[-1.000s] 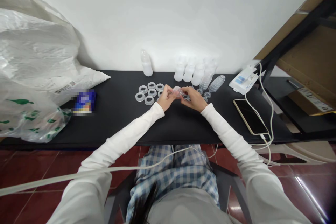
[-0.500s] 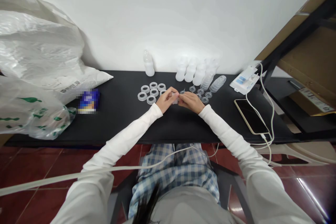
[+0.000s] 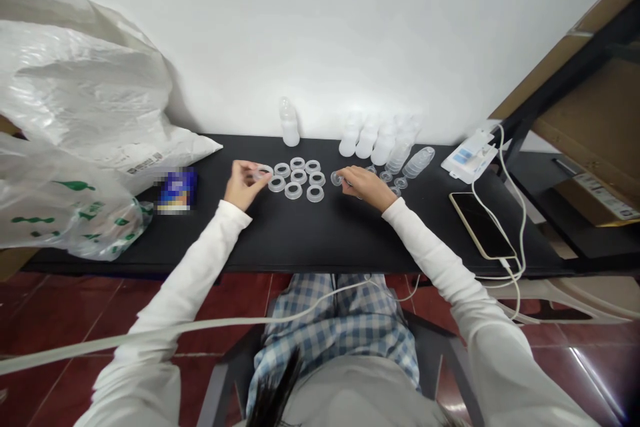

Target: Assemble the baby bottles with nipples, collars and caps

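Observation:
My left hand (image 3: 243, 185) pinches a translucent collar ring (image 3: 263, 173) at the left edge of a group of similar rings (image 3: 299, 176) lying on the black table. My right hand (image 3: 367, 187) has its fingers closed on a clear bottle nipple (image 3: 335, 178), held just right of the rings. More clear nipples (image 3: 401, 183) lie beside and partly under that hand. Behind it stand several white baby bottles (image 3: 367, 140) and stacks of clear domed caps (image 3: 419, 161). One capped bottle (image 3: 289, 123) stands alone by the wall.
White plastic bags (image 3: 85, 87) and a blue packet (image 3: 177, 190) occupy the left side. At right lie a phone (image 3: 480, 223) on a charging cable and a white box (image 3: 470, 155). A loose cable (image 3: 210, 323) crosses above my lap.
My hands were together at the middle. Now the left has moved left with a ring to the group's edge, while the right stays near the nipples, holding one.

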Demonstrator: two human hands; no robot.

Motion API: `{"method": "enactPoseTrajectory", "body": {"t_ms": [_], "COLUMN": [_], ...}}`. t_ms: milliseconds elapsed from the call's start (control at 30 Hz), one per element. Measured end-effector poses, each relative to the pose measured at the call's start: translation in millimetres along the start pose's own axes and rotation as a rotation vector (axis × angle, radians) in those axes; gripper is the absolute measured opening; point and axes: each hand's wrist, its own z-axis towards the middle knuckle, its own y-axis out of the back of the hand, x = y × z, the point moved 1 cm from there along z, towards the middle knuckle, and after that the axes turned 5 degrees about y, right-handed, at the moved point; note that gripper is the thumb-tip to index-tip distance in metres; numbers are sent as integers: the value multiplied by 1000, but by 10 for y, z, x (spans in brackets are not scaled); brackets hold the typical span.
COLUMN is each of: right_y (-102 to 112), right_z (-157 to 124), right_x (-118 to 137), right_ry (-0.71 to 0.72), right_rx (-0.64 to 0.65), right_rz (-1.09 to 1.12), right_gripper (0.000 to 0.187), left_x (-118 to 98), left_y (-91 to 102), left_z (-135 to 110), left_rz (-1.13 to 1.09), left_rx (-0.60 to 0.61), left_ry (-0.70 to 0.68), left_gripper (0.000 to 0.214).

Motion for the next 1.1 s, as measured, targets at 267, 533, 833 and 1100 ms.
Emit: {"method": "enactPoseTrajectory", "body": {"t_ms": [267,533,833,1100], "right_y": [-5,85,122,22], "right_z": [64,59,110,21], "right_x": [26,-334,-418,-402], "right_ry": [19,-174,-324,-314], "right_rx": [166,195,362,317], "right_rz": [24,45,-220,-269], "right_gripper": [13,23,30,30], "left_x": [214,145,-328,-229], "left_y": [319,56,-815,-1030], "left_z": [85,109,-184,-157], "left_rz": [450,756,981,1042], "left_rx": [-78,-8,413,663], "left_ry": [97,-58,-460,-485], "left_gripper": [32,20,50,43]}}
